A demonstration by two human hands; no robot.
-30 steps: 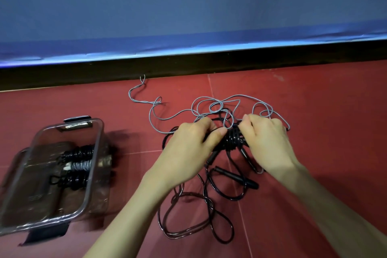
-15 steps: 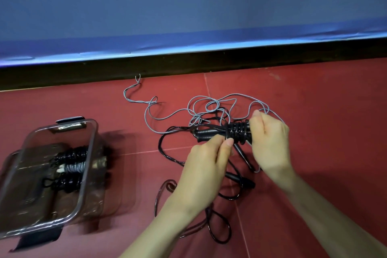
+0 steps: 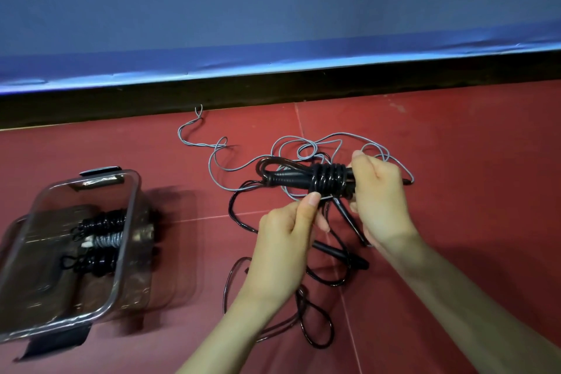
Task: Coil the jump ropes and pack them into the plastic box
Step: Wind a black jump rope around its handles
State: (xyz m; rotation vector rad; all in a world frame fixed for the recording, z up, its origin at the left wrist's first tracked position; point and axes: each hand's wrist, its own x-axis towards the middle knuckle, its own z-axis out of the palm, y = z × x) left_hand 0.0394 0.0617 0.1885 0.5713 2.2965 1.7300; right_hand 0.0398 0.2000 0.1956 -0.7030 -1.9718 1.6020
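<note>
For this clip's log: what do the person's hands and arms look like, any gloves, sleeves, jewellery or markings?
Both hands are bare, left hand and right hand alike: no gloves, rings, watch or wristband. Both forearms are uncovered as far as the frame's bottom edge, with no sleeve in view. Fingernails look short and unpainted. No tattoos, tape or other markings show.

The scene is lit evenly and moderately brightly from above. A band of glare is seen along the lower edge of the blue wall padding across the middle of the frame. Soft shadows are cast on the red floor. The plastic box at lower left is smeared by motion blur. Straight lines are bowed by wide-angle distortion towards the edges.
</note>
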